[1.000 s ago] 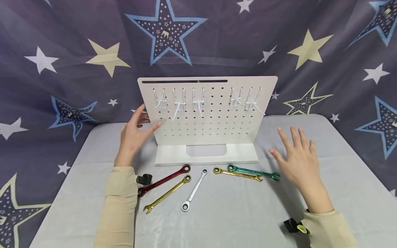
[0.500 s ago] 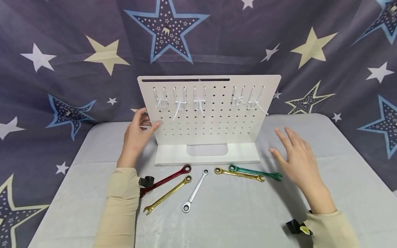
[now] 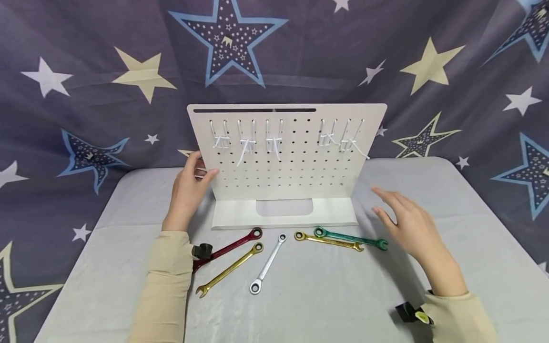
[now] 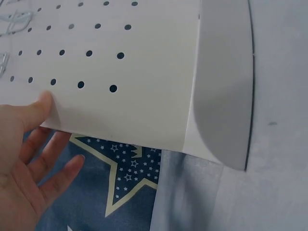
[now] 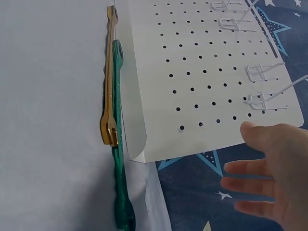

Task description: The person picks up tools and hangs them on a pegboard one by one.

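Observation:
A white pegboard (image 3: 283, 176) with several white wire hooks (image 3: 273, 141) stands upright on its base. The left hand (image 3: 186, 193) grips the board's left edge, thumb on the front and fingers behind it; the left wrist view shows this hand (image 4: 24, 159) at the edge too. To the right of the board the right hand (image 3: 413, 228) hovers with its fingers extended, touching nothing; in the right wrist view this hand (image 5: 279, 168) is beside the board's edge. Nearest to it lies a green wrench (image 3: 351, 237), overlapping a gold wrench (image 3: 328, 240).
In front of the base, a red wrench (image 3: 231, 246), another gold wrench (image 3: 229, 270) and a silver wrench (image 3: 269, 264) lie on the grey-covered table (image 3: 317, 305). A dark curtain (image 3: 300, 57) with stars hangs behind the board.
The right hand's fingers have tilted toward the left and closed up from their wider spread. My left hand stays at the board's edge, and the wrenches have not moved on the table.

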